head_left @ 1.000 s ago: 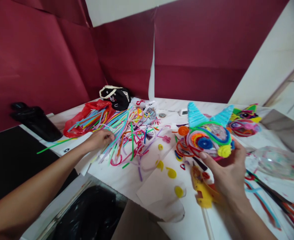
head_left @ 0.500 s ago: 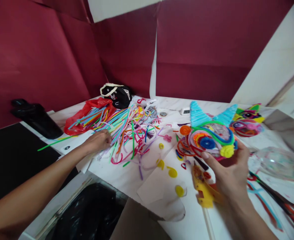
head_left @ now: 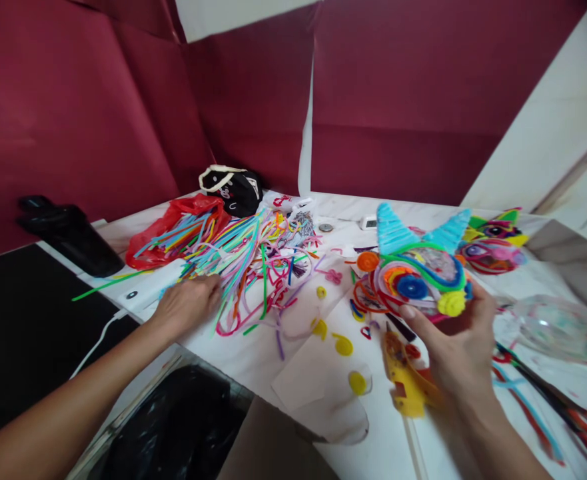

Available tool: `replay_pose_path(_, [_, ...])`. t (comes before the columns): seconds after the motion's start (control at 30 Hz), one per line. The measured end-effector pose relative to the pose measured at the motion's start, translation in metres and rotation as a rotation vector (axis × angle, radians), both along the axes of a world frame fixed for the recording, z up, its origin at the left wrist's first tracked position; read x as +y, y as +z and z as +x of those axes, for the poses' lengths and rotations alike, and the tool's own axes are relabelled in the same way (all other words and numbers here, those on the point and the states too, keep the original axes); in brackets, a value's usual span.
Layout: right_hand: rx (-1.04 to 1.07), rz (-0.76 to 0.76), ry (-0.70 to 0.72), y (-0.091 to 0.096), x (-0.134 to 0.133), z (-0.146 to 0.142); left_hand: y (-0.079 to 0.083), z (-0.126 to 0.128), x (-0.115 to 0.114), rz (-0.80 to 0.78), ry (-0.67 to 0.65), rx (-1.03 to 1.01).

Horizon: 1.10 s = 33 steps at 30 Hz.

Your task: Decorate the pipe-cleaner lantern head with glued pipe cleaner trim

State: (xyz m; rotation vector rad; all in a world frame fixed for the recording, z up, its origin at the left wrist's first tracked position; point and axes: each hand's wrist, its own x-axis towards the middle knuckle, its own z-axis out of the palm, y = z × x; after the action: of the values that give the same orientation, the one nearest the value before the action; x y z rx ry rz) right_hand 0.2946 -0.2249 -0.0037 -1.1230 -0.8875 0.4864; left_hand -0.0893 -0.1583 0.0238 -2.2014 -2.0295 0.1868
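Many pipe cleaners [head_left: 253, 263], left hand [head_left: 186, 307] at their edge; right hand [head_left: 460, 353] holds mask [head_left: 418, 277]

On the counter [head_left: 273, 353], our left hand [head_left: 186, 307] rests at the near edge of the pipe cleaner pile [head_left: 253, 260], left of centre. A plastic bag [head_left: 173, 220] lies under the pile's far left end, with a small pouch [head_left: 230, 190] behind it. To the right, our right hand [head_left: 456, 347] holds the mask [head_left: 418, 273] above the glue gun [head_left: 406, 383]. A second mask [head_left: 490, 243] lies farther right, behind the first.
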Motion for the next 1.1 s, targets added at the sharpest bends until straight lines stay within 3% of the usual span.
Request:
replay_pose_path(0.27, [-0.021, -0.013, -0.004, -0.001, -0.001, 0.0, -0.027, -0.02, 0.001, -0.048, -0.091, -0.214])
replay_pose_path(0.53, [-0.032, -0.009, 0.002, 0.001, -0.001, -0.001, -0.035, -0.029, -0.009, -0.005, -0.254, -0.378])
replay_pose_path(0.9, [-0.028, -0.181, 0.164, -0.022, 0.009, -0.004, -0.041, -0.016, -0.011, 0.114, -0.224, -0.453])
replay_pose_path(1.1, [-0.052, -0.273, 0.248, -0.009, 0.015, -0.021, -0.042, -0.016, -0.01, 0.088, -0.208, -0.464])
